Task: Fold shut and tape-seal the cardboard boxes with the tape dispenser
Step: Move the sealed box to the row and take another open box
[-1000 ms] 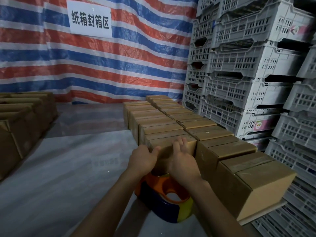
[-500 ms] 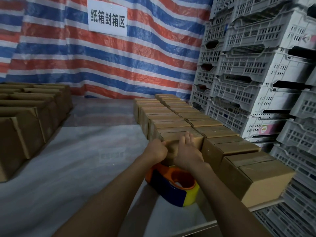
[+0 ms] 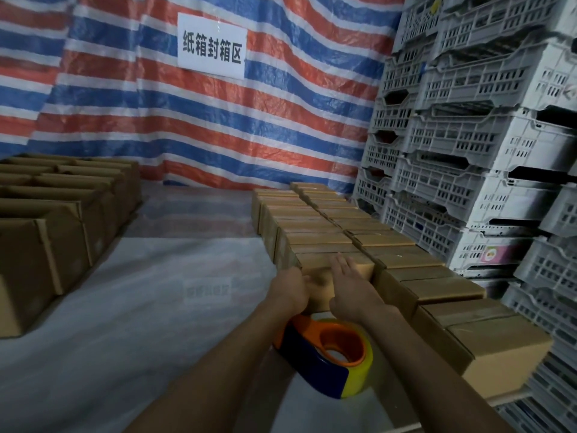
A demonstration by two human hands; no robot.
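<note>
A small closed cardboard box [image 3: 359, 264] stands at the near end of the left row of sealed boxes [image 3: 299, 220]. My left hand [image 3: 290, 289] grips its left near corner, fingers curled around the edge. My right hand [image 3: 346, 281] lies flat on its top and front, fingers straight. Just in front of the box, under my wrists, the orange, blue and yellow tape dispenser [image 3: 331, 357] rests on the white table sheet [image 3: 140, 323], held by neither hand.
A second row of sealed boxes [image 3: 437, 292] runs along the right table edge. Open-flapped boxes [image 3: 56, 214] fill the left side. Grey plastic crates [image 3: 484, 151] are stacked at the right. A striped tarp with a white sign [image 3: 212, 45] hangs behind.
The view has lifted and swung, showing more of the left boxes. My right hand's fingers have slid further over the box top. The left hand keeps its grip.
</note>
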